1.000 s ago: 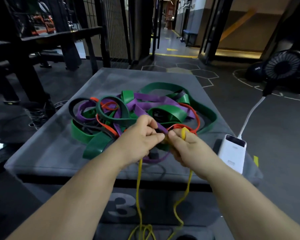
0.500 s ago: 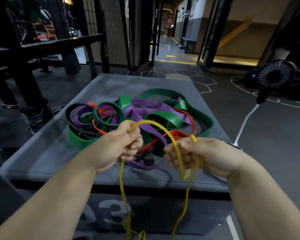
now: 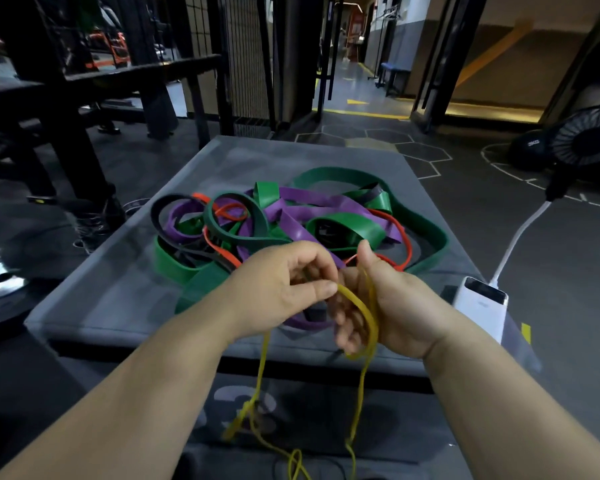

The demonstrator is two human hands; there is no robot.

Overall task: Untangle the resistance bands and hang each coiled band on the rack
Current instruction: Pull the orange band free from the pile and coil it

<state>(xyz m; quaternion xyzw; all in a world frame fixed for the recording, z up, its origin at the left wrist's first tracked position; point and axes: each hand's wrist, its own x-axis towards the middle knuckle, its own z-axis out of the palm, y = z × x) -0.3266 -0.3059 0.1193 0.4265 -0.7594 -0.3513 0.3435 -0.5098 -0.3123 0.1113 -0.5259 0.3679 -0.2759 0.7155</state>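
Observation:
A tangle of green, purple, orange and dark resistance bands lies on a grey padded box. A thin yellow band is looped round my right hand, which stands palm-left near the box's front edge with fingers curled over the loops. My left hand pinches the same yellow band between thumb and fingers just beside the right hand. The rest of the yellow band hangs down past the box's front in two strands. No rack for hanging is clearly identifiable.
A white power bank with a white cable sits at the box's right front corner. A black fan stands on the floor at the right. Black metal frames stand at the left, a corridor ahead.
The wide yellow arc stretched between my hands has been drawn in and laid round my right hand. My left hand moved right, close against the right hand.

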